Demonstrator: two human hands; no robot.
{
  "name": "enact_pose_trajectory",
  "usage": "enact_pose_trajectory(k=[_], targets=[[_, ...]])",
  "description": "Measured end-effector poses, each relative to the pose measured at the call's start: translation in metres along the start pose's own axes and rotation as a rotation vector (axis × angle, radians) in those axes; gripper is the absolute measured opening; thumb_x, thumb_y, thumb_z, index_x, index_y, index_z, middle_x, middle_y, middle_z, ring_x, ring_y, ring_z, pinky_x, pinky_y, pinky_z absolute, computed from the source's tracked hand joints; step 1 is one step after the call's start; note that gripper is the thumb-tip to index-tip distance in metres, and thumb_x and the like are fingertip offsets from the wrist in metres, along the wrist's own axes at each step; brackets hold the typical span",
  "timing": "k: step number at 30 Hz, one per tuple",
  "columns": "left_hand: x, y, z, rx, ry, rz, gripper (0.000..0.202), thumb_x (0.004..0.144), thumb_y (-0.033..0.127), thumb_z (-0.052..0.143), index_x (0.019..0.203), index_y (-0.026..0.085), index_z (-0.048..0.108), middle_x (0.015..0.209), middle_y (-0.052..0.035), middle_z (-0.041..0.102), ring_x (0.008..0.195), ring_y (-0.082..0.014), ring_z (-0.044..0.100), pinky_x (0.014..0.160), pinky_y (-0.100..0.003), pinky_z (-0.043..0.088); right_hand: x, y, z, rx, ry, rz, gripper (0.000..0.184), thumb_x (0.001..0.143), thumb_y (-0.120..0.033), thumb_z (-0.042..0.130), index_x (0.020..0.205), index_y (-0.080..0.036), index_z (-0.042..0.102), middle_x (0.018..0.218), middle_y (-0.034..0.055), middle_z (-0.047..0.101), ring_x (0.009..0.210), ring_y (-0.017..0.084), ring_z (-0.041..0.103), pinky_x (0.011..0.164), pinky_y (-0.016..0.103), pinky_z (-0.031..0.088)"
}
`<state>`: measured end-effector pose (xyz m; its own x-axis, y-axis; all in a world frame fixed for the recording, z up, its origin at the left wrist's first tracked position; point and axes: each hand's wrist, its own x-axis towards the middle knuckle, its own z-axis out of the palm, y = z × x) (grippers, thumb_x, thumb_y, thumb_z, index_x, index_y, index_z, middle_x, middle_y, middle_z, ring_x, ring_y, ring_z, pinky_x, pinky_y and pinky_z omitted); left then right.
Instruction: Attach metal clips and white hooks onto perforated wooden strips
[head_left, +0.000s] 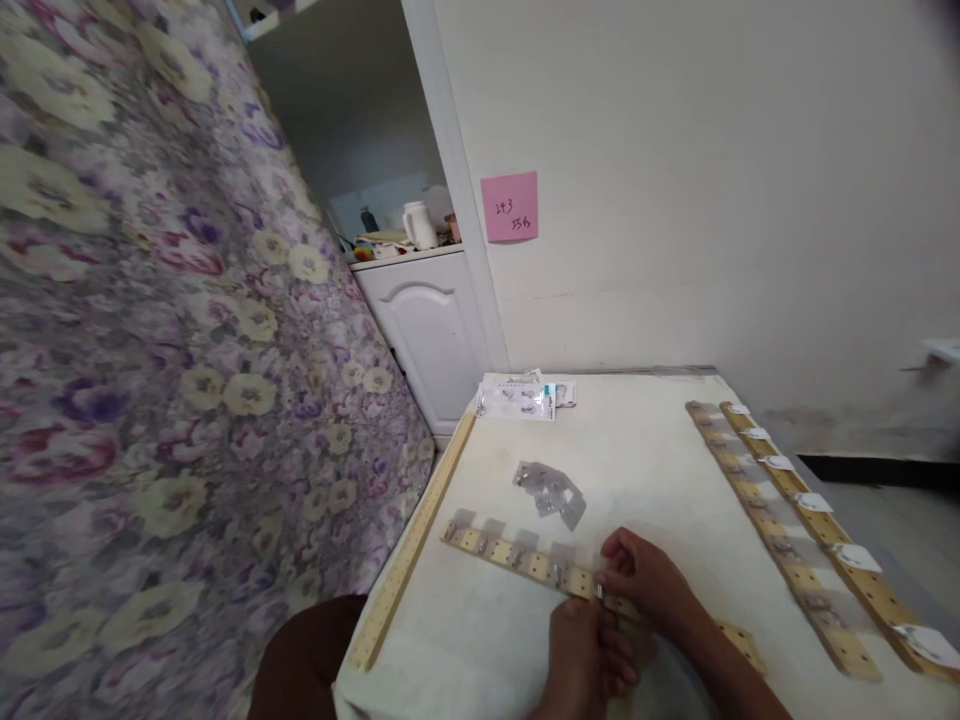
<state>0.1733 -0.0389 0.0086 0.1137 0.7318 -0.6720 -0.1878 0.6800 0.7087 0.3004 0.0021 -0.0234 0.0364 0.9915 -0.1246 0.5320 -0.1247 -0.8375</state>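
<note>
A pale wooden strip with holes (499, 549) lies slantwise across the table, with small clear plastic pieces and shiny metal bits set along it. My left hand (581, 650) is closed at the strip's near edge, thumb against it and the other fingers curled. Just beyond, my right hand (651, 578) has thumb and forefinger pinched together over the strip. Between both hands a small shiny metal piece (600, 592) shows; its exact kind is too small to tell. Behind the strip lies a loose cluster of clear plastic pieces (551, 492).
Along the table's left edge runs another perforated wooden strip (412, 550). At the right lie two filled strips, one with grey clear pieces (784, 548), one with white cards (855, 558). Printed packets (517, 400) lie at the back. A floral curtain (187, 350) hangs left.
</note>
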Motion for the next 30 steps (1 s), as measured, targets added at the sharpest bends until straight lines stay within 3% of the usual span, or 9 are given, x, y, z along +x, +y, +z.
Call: enact_pose_trajectory(k=[6, 14, 18, 20, 24, 30], targets=[[0.005, 0.000, -0.002, 0.004, -0.028, -0.032, 0.022, 0.078, 0.025, 0.038, 0.060, 0.017, 0.049, 0.040, -0.0013, 0.053, 0.025, -0.0087, 0.042, 0.035, -0.020, 0.019, 0.001, -0.001, -0.001, 0.002, -0.021, -0.011, 0.027, 0.063, -0.028, 0.065, 0.089, -0.023, 0.058, 0.084, -0.0014, 0.066, 0.070, 0.015, 0.058, 0.066, 0.025, 0.042], [0.004, -0.008, -0.006, -0.016, -0.069, 0.048, 0.027, 0.080, 0.038, 0.040, 0.066, 0.017, 0.048, 0.044, -0.0001, 0.055, 0.029, -0.0082, 0.042, 0.038, -0.021, 0.021, -0.001, -0.003, -0.006, 0.069, -0.008, -0.077, 0.025, 0.066, -0.032, 0.064, 0.088, -0.019, 0.059, 0.077, -0.0005, 0.064, 0.068, 0.015, 0.057, 0.064, 0.024, 0.043], [0.001, -0.010, -0.011, -0.013, -0.107, 0.077, 0.025, 0.080, 0.040, 0.039, 0.071, 0.018, 0.046, 0.047, 0.0005, 0.057, 0.033, -0.0083, 0.046, 0.041, -0.021, 0.023, -0.012, 0.000, -0.018, 0.080, 0.075, -0.120, 0.019, 0.076, -0.034, 0.052, 0.083, -0.018, 0.059, 0.072, 0.0001, 0.061, 0.069, 0.016, 0.056, 0.064, 0.025, 0.043], [0.000, -0.010, -0.013, 0.004, -0.134, 0.070, 0.020, 0.077, 0.038, 0.041, 0.072, 0.019, 0.045, 0.048, 0.0013, 0.057, 0.033, -0.0083, 0.046, 0.041, -0.021, 0.024, -0.023, 0.003, -0.024, 0.022, 0.067, -0.134, 0.016, 0.073, -0.032, 0.055, 0.080, -0.018, 0.058, 0.071, -0.0004, 0.059, 0.068, 0.016, 0.054, 0.063, 0.025, 0.042], [-0.005, -0.010, -0.024, 0.070, -0.221, 0.027, 0.014, 0.066, 0.032, 0.048, 0.073, 0.020, 0.045, 0.046, 0.0012, 0.057, 0.034, -0.0104, 0.048, 0.040, -0.021, 0.023, -0.045, 0.007, -0.026, -0.167, 0.046, -0.135, 0.024, 0.058, -0.024, 0.066, 0.080, -0.020, 0.059, 0.080, 0.0002, 0.060, 0.078, 0.018, 0.054, 0.068, 0.025, 0.041], [-0.013, -0.010, -0.055, 0.215, -0.261, 0.054, 0.012, 0.060, 0.024, 0.057, 0.064, 0.020, 0.047, 0.040, -0.0004, 0.057, 0.032, -0.0114, 0.045, 0.043, -0.022, 0.027, -0.052, 0.001, -0.019, -0.280, 0.058, -0.105, 0.014, 0.060, -0.023, 0.060, 0.073, -0.022, 0.055, 0.077, -0.0008, 0.059, 0.075, 0.017, 0.055, 0.066, 0.024, 0.040]])
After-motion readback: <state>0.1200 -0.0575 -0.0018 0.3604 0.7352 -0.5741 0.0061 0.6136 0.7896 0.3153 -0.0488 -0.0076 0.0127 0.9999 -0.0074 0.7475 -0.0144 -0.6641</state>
